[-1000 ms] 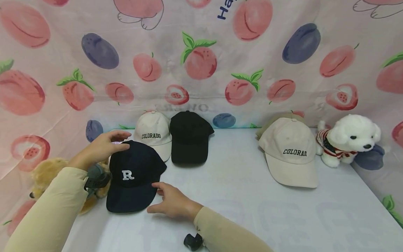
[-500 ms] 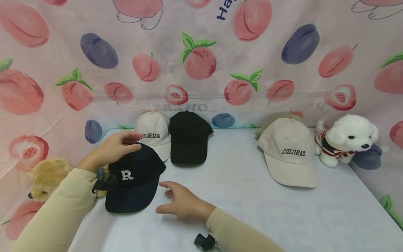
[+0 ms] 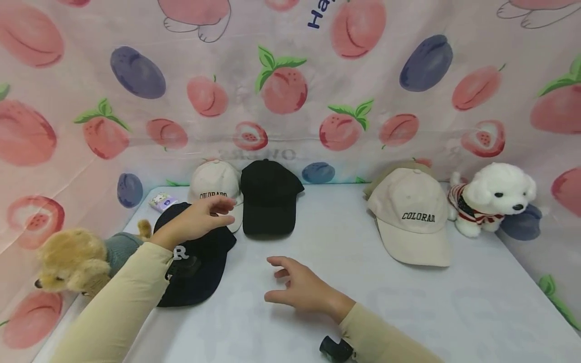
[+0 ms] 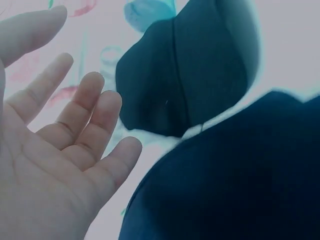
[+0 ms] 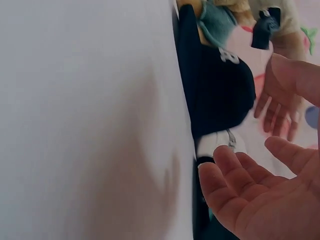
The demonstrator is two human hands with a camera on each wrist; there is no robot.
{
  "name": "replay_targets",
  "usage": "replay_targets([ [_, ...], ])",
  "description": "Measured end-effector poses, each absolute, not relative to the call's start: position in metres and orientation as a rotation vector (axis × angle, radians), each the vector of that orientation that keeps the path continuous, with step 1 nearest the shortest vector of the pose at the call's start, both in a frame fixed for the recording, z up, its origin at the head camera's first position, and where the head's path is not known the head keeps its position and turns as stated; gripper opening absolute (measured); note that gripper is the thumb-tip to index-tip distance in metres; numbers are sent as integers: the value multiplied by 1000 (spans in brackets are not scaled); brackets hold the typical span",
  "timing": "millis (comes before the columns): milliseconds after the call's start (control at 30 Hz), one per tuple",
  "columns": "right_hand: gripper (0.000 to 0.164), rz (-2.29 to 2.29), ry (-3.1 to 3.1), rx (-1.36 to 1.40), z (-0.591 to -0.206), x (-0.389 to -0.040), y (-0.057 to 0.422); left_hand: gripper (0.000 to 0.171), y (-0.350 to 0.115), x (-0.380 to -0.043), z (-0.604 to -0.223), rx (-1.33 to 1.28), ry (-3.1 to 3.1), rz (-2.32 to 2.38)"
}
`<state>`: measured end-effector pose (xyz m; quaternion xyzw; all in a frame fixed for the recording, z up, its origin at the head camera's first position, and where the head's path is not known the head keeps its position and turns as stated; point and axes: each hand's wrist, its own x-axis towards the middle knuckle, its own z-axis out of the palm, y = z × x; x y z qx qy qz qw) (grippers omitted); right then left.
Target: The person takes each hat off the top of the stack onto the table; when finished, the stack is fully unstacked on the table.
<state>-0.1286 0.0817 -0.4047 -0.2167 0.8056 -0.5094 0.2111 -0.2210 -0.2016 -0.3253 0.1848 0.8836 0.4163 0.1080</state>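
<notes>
A navy baseball cap [image 3: 199, 272] with a white R sits at the left of the white table. Over its crown passes my left hand [image 3: 199, 220], fingers loosely bent and holding nothing. In the left wrist view the left palm [image 4: 45, 170] faces the caps with its fingers spread, the navy cap [image 4: 225, 175] close by. My right hand [image 3: 306, 285] is apart from the cap, low over the table, thumb and fingers parted around nothing. Behind the navy cap stand a white COLORADO cap [image 3: 213, 179], partly hidden by my left hand, and a black cap [image 3: 269, 201].
At right a beige COLORADO cap [image 3: 410, 217] overlaps an olive cap [image 3: 372, 189], beside a white plush dog [image 3: 499, 194]. A tan plush dog [image 3: 74, 257] lies at left behind my sleeve. A small purple packet [image 3: 162, 201] lies at the back left. Fruit-print cloth [image 3: 290, 30] hangs behind.
Both hands have moved right; the left now crosses over the navy cap's crown, and the right has drawn away from its brim. The caps stay put, and the purple packet has come into clear view.
</notes>
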Motion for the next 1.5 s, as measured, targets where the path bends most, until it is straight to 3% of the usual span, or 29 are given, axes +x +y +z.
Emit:
replay_targets([
  [367,69,-1498,2351,-568,-396,-133,136,44,-159,-234,-354,590,2459,1267],
  [1033,70,-1478,2587,-406,-395,-131,230,43,-72,-244,-371,655,2350,1303],
  [1500,68,-1372,2756,-258,-387,-132,286,54,-14,-260,-377,675,2269,1321],
])
